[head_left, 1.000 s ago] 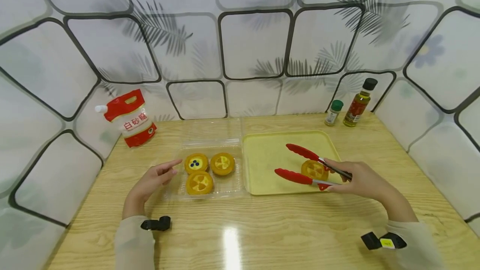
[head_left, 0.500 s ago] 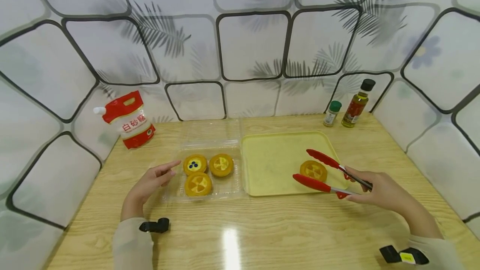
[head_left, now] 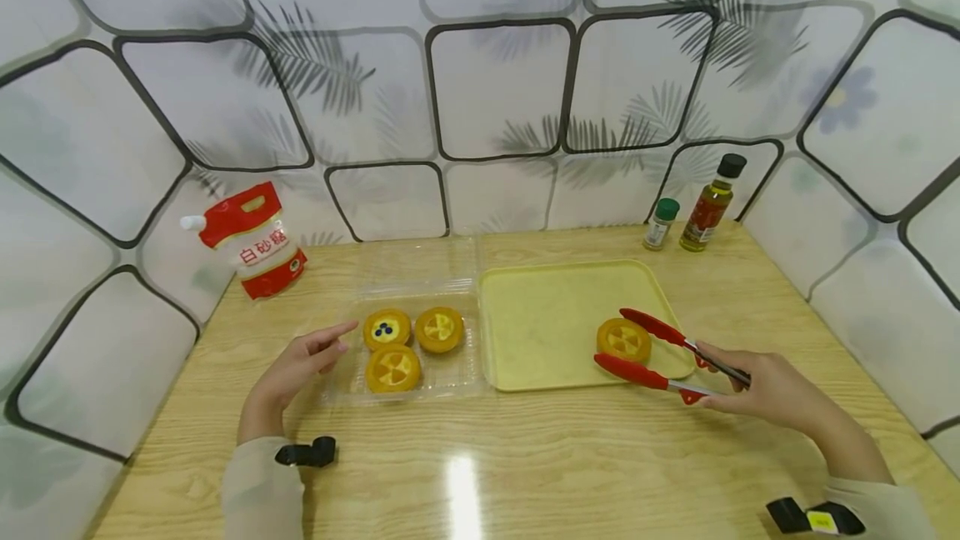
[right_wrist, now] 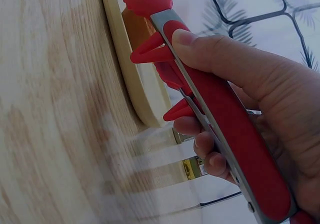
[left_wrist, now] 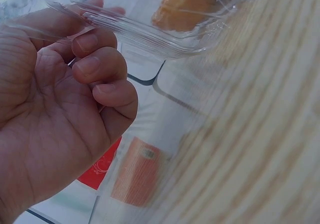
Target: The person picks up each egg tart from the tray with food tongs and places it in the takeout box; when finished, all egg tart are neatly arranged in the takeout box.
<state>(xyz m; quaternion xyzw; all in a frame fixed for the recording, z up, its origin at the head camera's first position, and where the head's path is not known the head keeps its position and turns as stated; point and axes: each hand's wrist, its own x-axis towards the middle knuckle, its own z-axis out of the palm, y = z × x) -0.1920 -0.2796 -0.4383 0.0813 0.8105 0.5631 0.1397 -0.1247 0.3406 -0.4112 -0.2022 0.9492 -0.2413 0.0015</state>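
My right hand (head_left: 772, 386) grips red-tipped tongs (right_wrist: 225, 119) by the handles, thumb along one arm and fingers under the other. The tongs' tips are spread on either side of an egg tart (head_left: 622, 342) with a wedge-patterned top, on the yellow tray (head_left: 540, 332). At the left, my left hand (head_left: 296, 365) holds the near-left rim of a clear plastic container (left_wrist: 150, 39), its other fingers curled below. Inside the container lie two wedge-patterned tarts (head_left: 393, 368) and one tart with blue berries (head_left: 386, 330).
A red-and-white sugar pouch (head_left: 255, 242) stands at the back left. A small green-capped spice jar (head_left: 661, 224) and an oil bottle (head_left: 707, 207) are at the back right. The container's lid (head_left: 420, 263) lies open behind it. A patterned wall encloses the wooden table (head_left: 390, 473).
My right hand has drawn the tongs to the right and slightly toward me, so their tips now flank the tart on the tray. My left hand stays at the container.
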